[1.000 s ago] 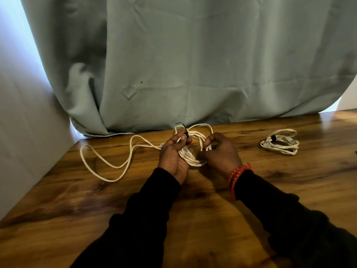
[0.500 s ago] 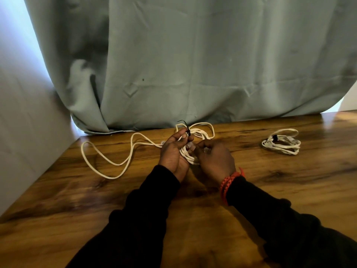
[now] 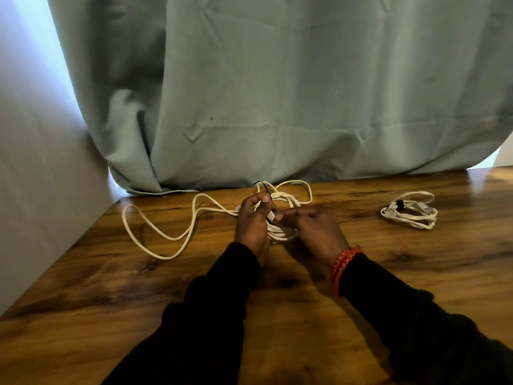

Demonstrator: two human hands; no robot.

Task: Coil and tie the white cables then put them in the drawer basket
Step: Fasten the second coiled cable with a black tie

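A long white cable [image 3: 288, 198] lies partly coiled at the back middle of the wooden table [image 3: 138, 295]. Its loose end [image 3: 155, 234] trails in loops to the left. My left hand [image 3: 254, 223] grips the coil, thumb and fingers curled round the strands. A thin black tie [image 3: 262, 186] sticks up just above that hand. My right hand [image 3: 313, 229] meets the left one, fingertips pinching at the coil by the tie. A second white cable [image 3: 409, 213] lies coiled and bound with a black tie at the right. No drawer basket is in view.
A grey-green curtain [image 3: 277, 93] hangs along the table's back edge. A pale wall [image 3: 33, 176] borders the table on the left. Orange bead bracelets [image 3: 342, 262] circle my right wrist.
My right hand has slid left from the coil's right side to meet the left hand at the tie. The left hand keeps its grip; the loose loops lie as before.
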